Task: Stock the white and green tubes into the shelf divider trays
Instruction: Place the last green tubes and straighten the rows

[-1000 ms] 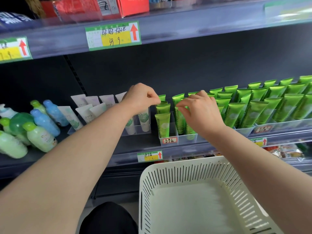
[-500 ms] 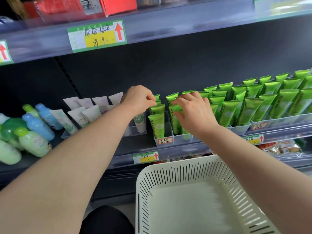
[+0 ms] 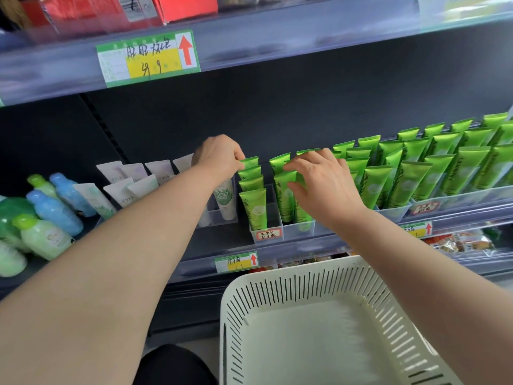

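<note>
Nearest, below the tray (image 3: 291, 234): slotted white basket (image 3: 277, 277). Over the tray's right lane: right hand (image 3: 327, 190), fingers curled, pinching the tops of green tubes (image 3: 286, 201) standing upright there. Over the tray's left lane: left hand (image 3: 219, 159), fingers closed in a pinch on the crimped top of the rear tube (image 3: 249, 162). Right of the tray: further rows (image 3: 402, 182) of green tubes, upright in like trays. Left of the tray: white tubes (image 3: 122, 194), then blue and green bottles (image 3: 55, 211). Above the tray, on the upper shelf edge: price tag (image 3: 148, 58) with red arrow.
</note>
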The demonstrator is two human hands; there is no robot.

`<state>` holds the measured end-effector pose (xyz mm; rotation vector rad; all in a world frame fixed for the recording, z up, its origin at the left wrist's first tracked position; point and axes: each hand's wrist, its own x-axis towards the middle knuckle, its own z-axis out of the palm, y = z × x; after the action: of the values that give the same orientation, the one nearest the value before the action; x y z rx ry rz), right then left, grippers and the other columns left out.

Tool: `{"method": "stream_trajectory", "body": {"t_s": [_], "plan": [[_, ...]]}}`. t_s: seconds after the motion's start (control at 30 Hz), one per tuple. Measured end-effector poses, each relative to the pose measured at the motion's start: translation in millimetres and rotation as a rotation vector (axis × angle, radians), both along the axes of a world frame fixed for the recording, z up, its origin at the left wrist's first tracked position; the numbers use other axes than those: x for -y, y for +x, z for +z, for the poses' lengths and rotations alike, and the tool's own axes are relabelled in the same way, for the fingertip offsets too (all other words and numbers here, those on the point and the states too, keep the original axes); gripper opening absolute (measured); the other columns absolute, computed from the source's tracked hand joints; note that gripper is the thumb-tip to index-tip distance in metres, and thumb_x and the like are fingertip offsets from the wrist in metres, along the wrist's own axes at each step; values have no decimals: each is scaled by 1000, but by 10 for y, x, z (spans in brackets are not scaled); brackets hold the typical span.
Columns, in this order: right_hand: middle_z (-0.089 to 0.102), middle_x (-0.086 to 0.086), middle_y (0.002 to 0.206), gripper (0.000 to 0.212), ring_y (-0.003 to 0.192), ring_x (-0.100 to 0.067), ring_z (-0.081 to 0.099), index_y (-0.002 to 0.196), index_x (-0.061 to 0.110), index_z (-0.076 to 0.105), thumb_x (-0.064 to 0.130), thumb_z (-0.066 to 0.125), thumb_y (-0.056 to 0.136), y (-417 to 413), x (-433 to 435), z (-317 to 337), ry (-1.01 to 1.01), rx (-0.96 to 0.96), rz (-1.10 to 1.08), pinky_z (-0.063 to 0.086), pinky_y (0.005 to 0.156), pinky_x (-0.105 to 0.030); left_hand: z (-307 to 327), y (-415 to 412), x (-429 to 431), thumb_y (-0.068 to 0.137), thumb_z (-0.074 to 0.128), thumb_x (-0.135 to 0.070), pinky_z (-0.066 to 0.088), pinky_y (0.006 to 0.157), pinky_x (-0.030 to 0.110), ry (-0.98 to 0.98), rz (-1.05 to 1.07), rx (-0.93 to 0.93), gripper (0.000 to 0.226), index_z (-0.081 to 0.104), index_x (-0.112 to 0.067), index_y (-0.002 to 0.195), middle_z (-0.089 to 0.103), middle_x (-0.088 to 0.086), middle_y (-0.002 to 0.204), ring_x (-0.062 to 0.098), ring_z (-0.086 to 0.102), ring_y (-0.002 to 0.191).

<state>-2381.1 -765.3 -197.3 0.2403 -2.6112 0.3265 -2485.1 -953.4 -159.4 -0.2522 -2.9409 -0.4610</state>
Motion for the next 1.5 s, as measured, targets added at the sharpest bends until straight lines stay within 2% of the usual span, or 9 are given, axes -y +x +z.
{"method": "stream_trajectory", "body": {"t_s": [0.23, 0.43, 0.67, 0.83, 0.93, 1.03, 1.13, 1.3, 1.5], "plan": [[62, 3, 119, 34, 114, -25, 48, 121, 24, 62, 31, 61, 88, 1, -96, -2, 3, 7, -16, 39, 86, -41, -44, -27, -58, 83, 72, -22, 40, 71, 28, -57, 66, -66, 9, 75, -28, 89, 71, -3, 98, 24, 62, 96], [61, 1, 118, 35, 113, -24, 47, 123, 25, 61, 32, 61, 88, 2, -83, 8, 17, 33, -27, 39, 87, -41, -2, 25, -36, 81, 72, -20, 42, 71, 28, -26, 33, -65, 7, 77, -21, 87, 72, -5, 95, 23, 62, 95], [61, 1, 117, 34, 114, -24, 48, 120, 25, 62, 35, 62, 88, 66, -102, 18, 12, 58, -38, 39, 88, -41, 71, 115, -28, 80, 74, -25, 47, 81, 28, 42, 30, -85, 22, 74, -30, 102, 71, -8, 104, 20, 63, 103], [62, 3, 117, 33, 115, -24, 46, 120, 28, 61, 39, 61, 89, 95, -142, 26, 31, 58, -86, 38, 88, -41, 157, 243, -159, 82, 72, -31, 50, 79, 30, 87, -51, -106, 12, 75, -31, 94, 71, -13, 95, 16, 64, 96], [62, 4, 116, 33, 116, -23, 44, 119, 29, 61, 41, 60, 89, 109, -145, 14, 38, 56, -104, 37, 87, -41, 192, 309, -335, 85, 69, -29, 44, 72, 27, 58, -115, -83, 9, 76, -31, 91, 65, -16, 87, 14, 61, 91], [62, 5, 113, 32, 115, -22, 44, 119, 31, 61, 41, 59, 89, 117, -160, -2, 37, 69, -100, 36, 86, -41, 184, 298, -509, 85, 70, -28, 39, 72, 26, -11, -131, -90, 10, 76, -28, 92, 69, -13, 96, 17, 61, 96], [65, 7, 109, 28, 114, -22, 44, 117, 31, 62, 39, 57, 90, 116, -195, -29, 37, 72, -85, 34, 84, -40, 118, 202, -618, 84, 72, -31, 44, 78, 28, -85, -100, -62, 11, 74, -28, 94, 70, -9, 101, 20, 61, 101], [66, 9, 108, 26, 114, -20, 45, 114, 32, 64, 37, 59, 89, 93, -250, -34, 36, 47, -56, 34, 84, -39, 65, 41, -734, 82, 74, -37, 38, 79, 29, -215, -62, -102, 29, 69, -33, 110, 68, -5, 108, 21, 49, 115], [67, 8, 105, 24, 115, -20, 46, 110, 31, 67, 34, 61, 88, 57, -295, -61, 3, 25, -44, 33, 83, -38, 75, -28, -798, 83, 74, -30, 43, 72, 31, -240, -35, -62, 9, 67, -29, 87, 67, 0, 104, 26, 58, 104]]}}
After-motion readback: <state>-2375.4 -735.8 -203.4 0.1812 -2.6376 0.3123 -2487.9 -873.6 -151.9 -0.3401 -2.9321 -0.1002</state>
